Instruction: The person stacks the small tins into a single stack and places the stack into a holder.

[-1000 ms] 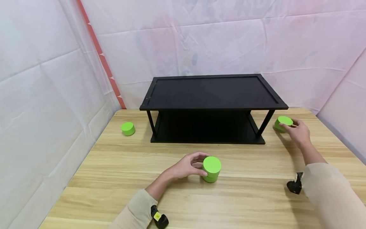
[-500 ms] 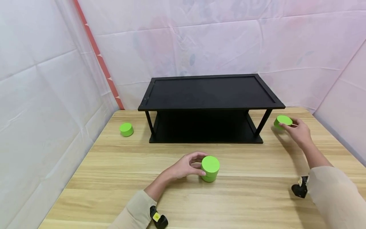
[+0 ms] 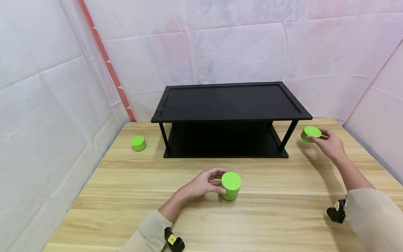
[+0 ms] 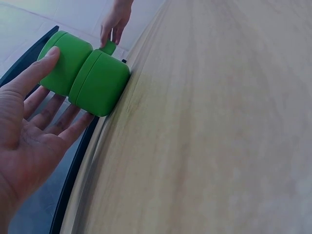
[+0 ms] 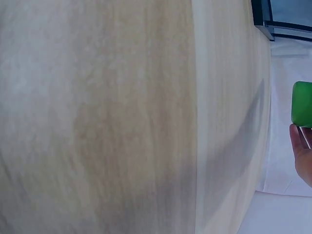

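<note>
In the head view, two green round tins are stacked upright on the table in front of the black rack: an upper tin (image 3: pixel 231 180) on a lower tin (image 3: pixel 229 197). My left hand (image 3: pixel 203 182) grips the upper tin from the left; in the left wrist view the thumb (image 4: pixel 48 54) presses its side, with the fingers spread behind the stack. Right of the rack, my right hand (image 3: pixel 330 143) pinches another green tin (image 3: pixel 310 134), which looks raised off the table. The right wrist view cuts this tin (image 5: pixel 303 105) off at its edge. One more green tin (image 3: pixel 138 143) sits at the far left.
A two-level black rack (image 3: pixel 233 103) stands at the back middle of the wooden table (image 3: pixel 132 196), its thin posts near both stacks of space beside it. White cloth walls (image 3: pixel 220 52) enclose the back and sides. Each wrist carries a small black camera (image 3: pixel 174 241).
My right forearm and its wrist camera have shifted a little right and toward me, while the right hand keeps its tin. The left hand stays on the stack. The head view has shifted slightly.
</note>
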Demonstrator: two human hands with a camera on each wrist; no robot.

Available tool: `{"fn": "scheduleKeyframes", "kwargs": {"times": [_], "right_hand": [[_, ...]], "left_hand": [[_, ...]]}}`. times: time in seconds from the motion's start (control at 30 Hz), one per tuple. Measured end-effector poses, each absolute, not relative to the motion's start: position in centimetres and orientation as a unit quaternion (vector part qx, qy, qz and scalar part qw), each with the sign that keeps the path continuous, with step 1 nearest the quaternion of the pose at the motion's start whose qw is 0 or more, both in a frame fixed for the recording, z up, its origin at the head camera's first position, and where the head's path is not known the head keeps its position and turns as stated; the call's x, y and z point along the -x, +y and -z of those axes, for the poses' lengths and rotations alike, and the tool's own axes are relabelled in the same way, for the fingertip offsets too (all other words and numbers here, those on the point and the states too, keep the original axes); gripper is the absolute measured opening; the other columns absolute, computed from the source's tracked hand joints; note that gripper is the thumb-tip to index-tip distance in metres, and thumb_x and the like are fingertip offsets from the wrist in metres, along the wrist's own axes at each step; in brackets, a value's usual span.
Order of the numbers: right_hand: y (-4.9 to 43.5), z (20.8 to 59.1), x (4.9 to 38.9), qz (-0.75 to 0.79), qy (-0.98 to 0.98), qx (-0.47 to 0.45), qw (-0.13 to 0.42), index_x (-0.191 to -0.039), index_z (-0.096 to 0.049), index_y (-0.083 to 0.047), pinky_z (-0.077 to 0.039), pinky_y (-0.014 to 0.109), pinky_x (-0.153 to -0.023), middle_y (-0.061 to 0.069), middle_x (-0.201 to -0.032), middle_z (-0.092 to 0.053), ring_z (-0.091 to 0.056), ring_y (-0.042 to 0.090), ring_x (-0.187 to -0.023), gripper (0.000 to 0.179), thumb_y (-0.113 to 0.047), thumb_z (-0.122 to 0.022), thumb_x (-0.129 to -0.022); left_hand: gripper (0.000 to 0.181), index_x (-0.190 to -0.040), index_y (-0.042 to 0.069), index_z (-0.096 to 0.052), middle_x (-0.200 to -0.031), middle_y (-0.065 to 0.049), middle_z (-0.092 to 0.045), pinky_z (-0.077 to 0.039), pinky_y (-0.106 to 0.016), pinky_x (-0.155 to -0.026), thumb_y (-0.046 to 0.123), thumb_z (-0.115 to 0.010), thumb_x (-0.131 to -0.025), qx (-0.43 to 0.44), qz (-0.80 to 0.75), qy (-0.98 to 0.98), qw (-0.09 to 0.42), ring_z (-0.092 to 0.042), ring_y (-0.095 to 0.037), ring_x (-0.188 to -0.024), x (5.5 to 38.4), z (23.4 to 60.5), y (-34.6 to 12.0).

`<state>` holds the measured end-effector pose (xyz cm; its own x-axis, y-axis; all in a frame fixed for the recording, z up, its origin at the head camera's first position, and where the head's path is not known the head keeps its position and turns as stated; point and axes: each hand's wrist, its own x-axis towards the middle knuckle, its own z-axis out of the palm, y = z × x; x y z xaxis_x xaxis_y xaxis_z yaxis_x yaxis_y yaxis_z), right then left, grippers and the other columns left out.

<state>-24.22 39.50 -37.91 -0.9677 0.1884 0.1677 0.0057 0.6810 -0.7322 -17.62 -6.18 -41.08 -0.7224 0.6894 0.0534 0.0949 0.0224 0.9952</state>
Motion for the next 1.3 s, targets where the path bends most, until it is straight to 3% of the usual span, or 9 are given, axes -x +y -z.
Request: {"fn": "scheduleKeyframes", "kwargs": {"times": [0.17, 0.37, 0.57, 0.8, 0.97, 1.07, 1.3], "right_hand": [[39.3, 37.5, 23.7, -0.396, -0.911, 0.049, 0.105, -0.137, -0.030, 0.009, -0.036, 0.002, -0.062, 0.034, -0.130, -0.038, -0.047, 0.001, -0.091, 0.074, -0.039, -0.058, -0.089], [39.0, 37.1, 23.2, -0.403, -0.908, 0.033, 0.106, -0.136, -0.032, 0.009, -0.037, 0.003, -0.062, 0.028, -0.125, -0.042, -0.038, -0.014, -0.081, 0.072, -0.038, -0.059, -0.089], [38.7, 37.0, 22.7, -0.407, -0.907, 0.023, 0.107, -0.134, -0.034, 0.009, -0.039, 0.004, -0.063, 0.013, -0.115, -0.048, -0.038, -0.017, -0.079, 0.070, -0.035, -0.061, -0.088], [38.3, 36.6, 22.6, -0.405, -0.909, 0.019, 0.097, -0.136, -0.032, 0.009, -0.038, 0.004, -0.064, 0.030, -0.124, -0.042, -0.039, -0.015, -0.081, 0.070, -0.035, -0.061, -0.089], [38.1, 36.2, 22.5, -0.396, -0.913, 0.008, 0.098, -0.136, -0.032, 0.008, -0.038, 0.005, -0.064, 0.031, -0.127, -0.041, -0.041, -0.012, -0.086, 0.070, -0.034, -0.061, -0.089], [37.9, 35.9, 22.4, -0.392, -0.914, 0.003, 0.102, -0.136, -0.034, 0.007, -0.038, 0.004, -0.064, 0.024, -0.124, -0.045, -0.043, -0.011, -0.089, 0.069, -0.034, -0.062, -0.088], [37.5, 35.6, 22.0, -0.398, -0.911, -0.014, 0.110, -0.134, -0.037, 0.005, -0.038, 0.005, -0.066, -0.008, -0.111, -0.050, -0.041, -0.014, -0.088, 0.064, -0.031, -0.063, -0.088]], "left_hand": [[0.058, -0.128, 0.002, -0.047, -0.123, -0.004, -0.053, -0.042, -0.028, -0.094, -0.001, -0.073, -0.076, -0.299, -0.636, 0.673, 0.232, -0.048, -0.016, -0.114, 17.6, 41.2, -6.2], [0.057, -0.128, 0.001, -0.048, -0.122, -0.006, -0.053, -0.042, -0.028, -0.094, -0.004, -0.072, -0.076, -0.294, -0.641, 0.668, 0.235, -0.048, -0.016, -0.114, 17.6, 41.3, -6.1], [0.058, -0.128, 0.001, -0.048, -0.122, -0.006, -0.053, -0.041, -0.029, -0.094, -0.007, -0.071, -0.076, -0.280, -0.643, 0.671, 0.243, -0.048, -0.016, -0.114, 17.6, 41.3, -6.0], [0.059, -0.128, -0.003, -0.046, -0.122, -0.009, -0.053, -0.041, -0.031, -0.095, -0.012, -0.069, -0.075, -0.268, -0.646, 0.670, 0.247, -0.049, -0.017, -0.113, 17.2, 40.2, -6.0], [0.056, -0.127, -0.005, -0.046, -0.121, -0.010, -0.053, -0.041, -0.031, -0.095, -0.011, -0.068, -0.076, -0.272, -0.648, 0.668, 0.244, -0.049, -0.018, -0.113, 16.6, 38.8, -6.2], [0.056, -0.127, -0.005, -0.046, -0.121, -0.010, -0.053, -0.041, -0.030, -0.095, -0.010, -0.069, -0.076, -0.273, -0.647, 0.669, 0.244, -0.049, -0.018, -0.113, 16.5, 38.7, -6.2], [0.056, -0.127, -0.004, -0.047, -0.121, -0.009, -0.053, -0.041, -0.031, -0.095, -0.010, -0.069, -0.076, -0.272, -0.649, 0.667, 0.245, -0.049, -0.020, -0.114, 16.6, 38.8, -6.2]]}}
